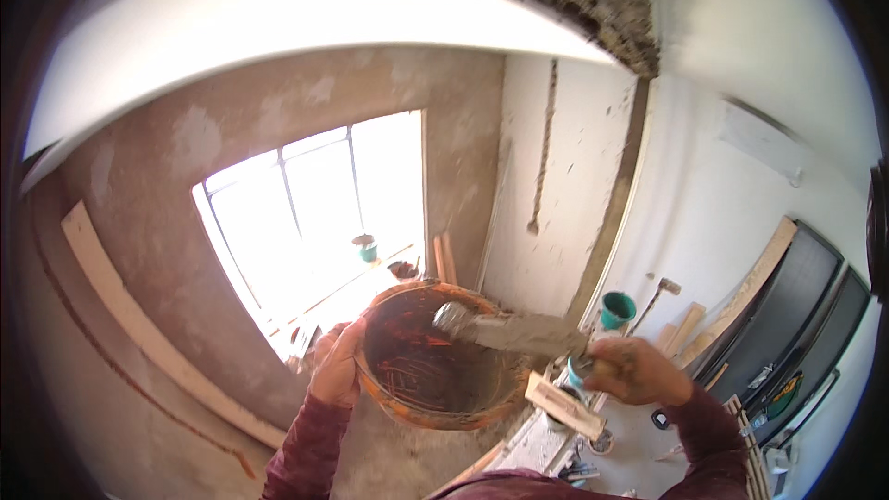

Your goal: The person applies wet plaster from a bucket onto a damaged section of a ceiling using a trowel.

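My left hand (pixel 335 368) grips the left rim of a round orange basin (pixel 400 407), which is tilted so that its inside faces me. Thin wet smears and scrape marks cover the basin's dark inner wall. In my right hand (pixel 641 371) is a trowel (pixel 537 335), its blade coated with grey mortar and reaching leftward over the basin's mouth. A lump of mortar (pixel 454 318) sits at the blade's far end. My right fingers are wrapped round the handle, which is mostly hidden.
Beyond the basin is a bright barred window (pixel 315 194) with a small green bucket (pixel 365 247) on its sill. To the right stand another green bucket (pixel 618 309), a plank (pixel 741 292) and dark panels (pixel 769 315). A wood block (pixel 565 406) lies below my right hand.
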Action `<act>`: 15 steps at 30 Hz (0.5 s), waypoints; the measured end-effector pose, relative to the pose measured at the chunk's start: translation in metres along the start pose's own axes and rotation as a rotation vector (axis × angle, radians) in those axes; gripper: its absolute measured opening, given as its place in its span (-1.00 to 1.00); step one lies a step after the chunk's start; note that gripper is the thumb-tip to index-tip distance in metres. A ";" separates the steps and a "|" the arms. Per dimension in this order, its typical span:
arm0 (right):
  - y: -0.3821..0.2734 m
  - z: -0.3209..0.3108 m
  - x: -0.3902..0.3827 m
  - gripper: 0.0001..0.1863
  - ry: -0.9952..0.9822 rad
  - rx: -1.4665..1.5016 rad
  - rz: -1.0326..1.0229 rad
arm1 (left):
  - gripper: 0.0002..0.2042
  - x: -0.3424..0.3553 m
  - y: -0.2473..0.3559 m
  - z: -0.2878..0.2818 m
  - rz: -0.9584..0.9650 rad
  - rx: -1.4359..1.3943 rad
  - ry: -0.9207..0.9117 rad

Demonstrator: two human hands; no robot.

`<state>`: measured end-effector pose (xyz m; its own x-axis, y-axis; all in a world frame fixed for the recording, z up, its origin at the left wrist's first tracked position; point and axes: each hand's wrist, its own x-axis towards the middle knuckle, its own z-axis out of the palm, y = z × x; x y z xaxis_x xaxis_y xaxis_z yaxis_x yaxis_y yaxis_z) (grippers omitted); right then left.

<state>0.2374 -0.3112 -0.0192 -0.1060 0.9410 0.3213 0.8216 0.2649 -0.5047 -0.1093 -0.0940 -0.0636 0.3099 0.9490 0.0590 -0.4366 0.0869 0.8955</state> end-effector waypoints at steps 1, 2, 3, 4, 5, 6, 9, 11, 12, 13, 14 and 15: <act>-0.021 -0.026 0.002 -0.62 -0.039 -0.081 0.107 | -0.76 0.009 0.010 0.003 -0.011 0.010 -0.064; -0.039 -0.043 0.000 -0.65 0.102 -0.203 -0.043 | -0.77 0.024 0.019 0.010 0.036 0.061 -0.116; -0.066 -0.062 0.004 -0.66 0.105 -0.159 0.104 | -0.76 0.040 0.027 0.009 0.342 0.424 -0.182; -0.088 -0.081 0.007 -0.65 0.190 -0.371 -0.053 | -0.75 0.059 0.035 0.010 0.653 0.779 -0.236; -0.110 -0.083 0.006 -0.64 0.304 -0.327 0.111 | -0.75 0.073 0.039 0.021 0.849 0.946 -0.242; -0.135 -0.106 -0.025 -0.63 0.437 -0.259 0.249 | -0.75 0.080 0.046 0.039 0.782 0.809 -0.250; -0.161 -0.123 -0.018 -0.59 0.700 -0.232 0.373 | -0.75 0.095 0.073 0.083 0.281 0.123 -0.231; -0.162 -0.167 -0.030 -0.66 0.579 -0.385 0.277 | -0.73 0.097 0.096 0.114 0.223 -0.007 -0.292; -0.189 -0.179 -0.022 -0.67 0.466 -0.473 0.379 | -0.73 0.101 0.103 0.124 0.258 0.010 -0.328; -0.191 -0.186 -0.021 -0.67 0.493 -0.528 0.302 | -0.78 0.092 0.114 0.140 0.226 -0.111 -0.296; -0.194 -0.190 -0.024 -0.66 0.519 -0.582 0.226 | -0.79 0.099 0.119 0.146 0.246 -0.093 -0.310; -0.206 -0.190 -0.024 -0.67 0.542 -0.660 0.246 | -0.78 0.100 0.122 0.152 0.255 -0.147 -0.336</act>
<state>0.1771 -0.4287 0.2295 0.2582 0.6821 0.6842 0.9593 -0.2647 -0.0981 -0.0030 -0.0343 0.1189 0.4234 0.7968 0.4312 -0.6423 -0.0716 0.7631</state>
